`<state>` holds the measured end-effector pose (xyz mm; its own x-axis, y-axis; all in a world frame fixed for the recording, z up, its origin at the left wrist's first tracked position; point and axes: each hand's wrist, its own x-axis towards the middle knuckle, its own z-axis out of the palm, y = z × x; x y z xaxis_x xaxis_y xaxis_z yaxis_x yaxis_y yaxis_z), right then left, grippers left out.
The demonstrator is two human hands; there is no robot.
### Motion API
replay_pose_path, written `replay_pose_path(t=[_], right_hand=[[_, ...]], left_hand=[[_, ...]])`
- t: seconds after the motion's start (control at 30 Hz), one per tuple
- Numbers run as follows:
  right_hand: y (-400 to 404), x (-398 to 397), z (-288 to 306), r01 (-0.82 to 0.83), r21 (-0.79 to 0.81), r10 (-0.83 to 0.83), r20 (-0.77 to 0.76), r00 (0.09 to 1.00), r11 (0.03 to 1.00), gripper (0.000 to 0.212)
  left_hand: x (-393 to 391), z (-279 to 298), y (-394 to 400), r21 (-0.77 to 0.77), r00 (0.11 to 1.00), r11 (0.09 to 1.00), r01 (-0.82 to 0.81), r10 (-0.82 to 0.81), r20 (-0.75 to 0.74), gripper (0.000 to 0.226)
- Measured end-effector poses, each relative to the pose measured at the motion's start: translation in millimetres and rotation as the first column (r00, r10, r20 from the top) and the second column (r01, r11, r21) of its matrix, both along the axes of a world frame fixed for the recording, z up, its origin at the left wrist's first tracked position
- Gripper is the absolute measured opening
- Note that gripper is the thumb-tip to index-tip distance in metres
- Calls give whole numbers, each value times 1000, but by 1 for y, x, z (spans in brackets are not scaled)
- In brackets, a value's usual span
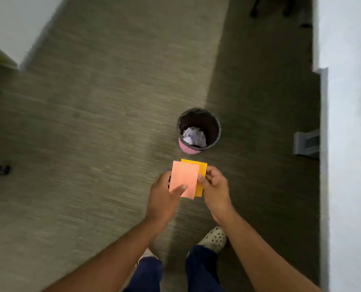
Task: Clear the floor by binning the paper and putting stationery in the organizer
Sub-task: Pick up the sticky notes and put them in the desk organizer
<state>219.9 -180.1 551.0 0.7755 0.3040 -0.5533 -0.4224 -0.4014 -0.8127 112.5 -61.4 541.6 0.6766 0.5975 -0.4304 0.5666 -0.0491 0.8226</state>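
Holding two sticky-note pads above the carpet | your left hand [163, 199] thumb pinches the pink pad [183, 179] | your right hand [214, 186] fingers pinch the yellow pad [202, 168] behind it | crumpled paper [194, 137] lies inside the bin [214, 125] just ahead.

One camera only, worn on my head, wide-angle, facing forward and steeply down. My hands sit close, low of centre: left hand [164, 197], right hand [214, 186]. Just beyond them stands the round dark-lined pink bin [198, 129] on the grey-green striped carpet floor [91, 123]. My spotted pale shoe [214, 239] shows near the bottom edge. Frame edges blurred; white wall [352, 144] along the right.
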Motion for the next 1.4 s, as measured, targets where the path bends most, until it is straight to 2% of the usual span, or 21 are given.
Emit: replay_pose_path(t=[0.17,0.23,0.37,0.5,0.63,0.73,0.9,1.0,1.27,1.4], right_hand=[[-53,22,109,97,85,-101,41,994,992,26],[-78,35,142,122,123,-129,52,990,985,24],[-132,62,193,144,155,-168,152,974,977,22],[-183,90,227,212,129,-241,278,930,969,20],[-237,113,244,265,115,-288,314,905,957,32],[-273,131,253,304,116,-325,377,867,946,29],[-324,160,258,418,94,-415,432,800,904,35],[-346,178,259,466,103,-459,451,766,879,35],[-393,225,261,507,169,-524,452,722,845,23],[-411,257,256,531,108,-509,494,705,840,22]], left_hand=[[48,100,-45,67,982,983,170,-175,71,27],[68,132,-68,40,971,978,206,-210,118,25],[114,185,-115,-21,941,960,279,-269,206,34],[157,219,-162,-15,911,944,330,-314,268,31],[187,236,-210,-104,906,930,352,-311,286,33],[205,245,-244,-112,885,911,397,-347,310,26],[236,260,-291,-164,842,859,486,-408,353,37],[256,268,-307,-227,825,820,525,-424,375,34],[324,262,-343,-176,819,837,518,-426,384,18],[369,253,-359,-163,818,837,523,-438,373,14]])
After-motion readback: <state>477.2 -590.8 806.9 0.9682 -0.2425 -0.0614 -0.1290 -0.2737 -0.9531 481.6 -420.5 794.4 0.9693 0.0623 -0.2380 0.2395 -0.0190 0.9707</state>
